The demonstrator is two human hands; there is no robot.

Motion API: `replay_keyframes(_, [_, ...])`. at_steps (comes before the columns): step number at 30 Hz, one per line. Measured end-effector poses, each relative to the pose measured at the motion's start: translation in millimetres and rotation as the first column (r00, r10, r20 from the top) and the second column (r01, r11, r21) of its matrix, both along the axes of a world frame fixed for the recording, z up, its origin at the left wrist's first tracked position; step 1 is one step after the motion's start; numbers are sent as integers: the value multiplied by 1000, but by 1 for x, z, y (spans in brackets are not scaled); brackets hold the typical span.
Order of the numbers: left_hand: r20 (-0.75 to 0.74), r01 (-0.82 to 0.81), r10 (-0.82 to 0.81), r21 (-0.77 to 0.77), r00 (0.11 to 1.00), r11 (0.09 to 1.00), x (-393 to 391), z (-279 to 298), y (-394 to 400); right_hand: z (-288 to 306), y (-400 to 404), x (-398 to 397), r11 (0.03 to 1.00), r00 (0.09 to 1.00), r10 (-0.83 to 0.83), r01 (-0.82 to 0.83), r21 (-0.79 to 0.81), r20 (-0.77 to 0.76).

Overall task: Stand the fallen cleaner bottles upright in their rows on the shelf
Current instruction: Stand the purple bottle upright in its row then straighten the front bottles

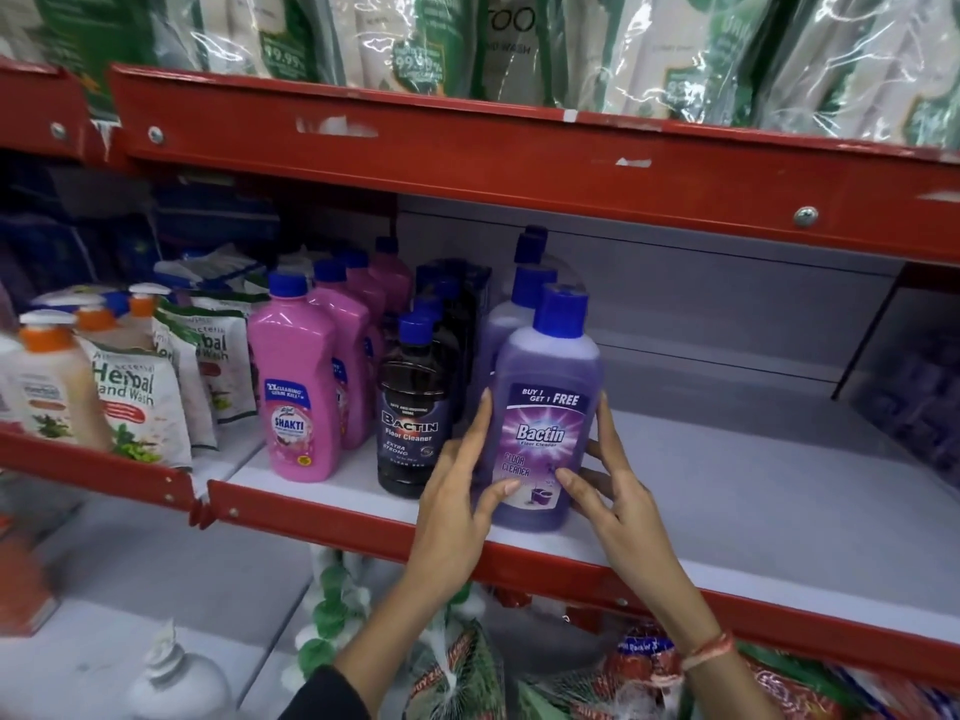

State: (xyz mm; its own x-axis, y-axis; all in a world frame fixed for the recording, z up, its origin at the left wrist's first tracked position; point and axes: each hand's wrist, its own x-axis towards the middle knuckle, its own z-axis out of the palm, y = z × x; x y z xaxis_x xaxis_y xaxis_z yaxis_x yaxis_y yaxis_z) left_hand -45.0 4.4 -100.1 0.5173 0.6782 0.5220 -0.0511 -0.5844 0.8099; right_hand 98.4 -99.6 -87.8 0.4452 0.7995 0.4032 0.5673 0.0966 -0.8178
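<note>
Purple bottle (545,407) upright, shelf (727,485) front; left hand (457,491) at 9 o'clock, right hand (618,496) at 3, fingers cupping it.

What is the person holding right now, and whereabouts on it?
The front purple Bactin floor cleaner bottle, standing upright on the shelf. Left hand and right hand press its lower sides, by the label.

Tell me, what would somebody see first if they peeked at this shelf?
Probably the purple Bactin floor cleaner bottle standing upright at the shelf's front, with the left hand and right hand touching its sides. Left of it stand the dark Bactin bottle and the bright pink Shakti bottle, each fronting a row.
</note>
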Motion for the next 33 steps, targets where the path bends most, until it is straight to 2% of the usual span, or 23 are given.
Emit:
replay_keyframes(5, [28, 92, -92, -14, 995, 996, -6, -2, 9, 6, -5, -13, 995, 993, -99, 99, 3, 63])
replay_keyframes(7, [31, 127, -127, -17, 991, 992, -19, 1, 12, 4, -7, -25, 977, 970, -211, 206, 54, 120])
replay_keyframes(9, [68, 84, -87, 48, 994, 995, -46, 5, 20, -3, -3, -48, 871, 849, -480, 432, 233, 220])
replay_keyframes(11, [175, -99, 74, 142, 982, 985, -81, 8, 41, -7, 12, -83, 741, 725, -636, 480, 468, 263])
replay_keyframes(12, [254, -205, 163, 150, 953, 967, -96, 10, 53, -6, 22, -100, 731, 732, -628, 437, 523, 266])
replay_keyframes(13, [318, -278, 228, 121, 920, 953, -110, 11, 67, -4, 35, -118, 764, 783, -564, 376, 524, 262])
replay_keyframes(16, [348, -279, 262, 0, 900, 960, -135, 11, 107, 5, 80, -171, 918, 966, -234, 184, 351, 107])
replay_keyframes(18, [300, -177, 188, -63, 935, 982, -143, 10, 123, 10, 107, -197, 976, 996, -83, 85, 200, -15])
replay_keyframes(21, [278, 151, -93, -194, 956, 969, -153, 14, 131, 15, 135, -213, 997, 995, 27, -20, 76, -94])
replay_keyframes(23, [275, 302, -234, -243, 933, 922, -165, 21, 138, 18, 146, -219, 999, 992, 51, -48, 23, -119])
replay_keyframes(25, [243, 353, -296, -236, 924, 906, -173, 27, 140, 19, 148, -221, 999, 993, 37, -36, 3, -111])
replay_keyframes(28, [221, 385, -337, -238, 915, 891, -186, 28, 140, 19, 144, -226, 999, 991, 33, -32, 4, -126])
replay_keyframes(33, [210, 374, -326, -253, 922, 892, -200, 26, 135, 13, 135, -231, 999, 997, -51, 50, -20, -53])
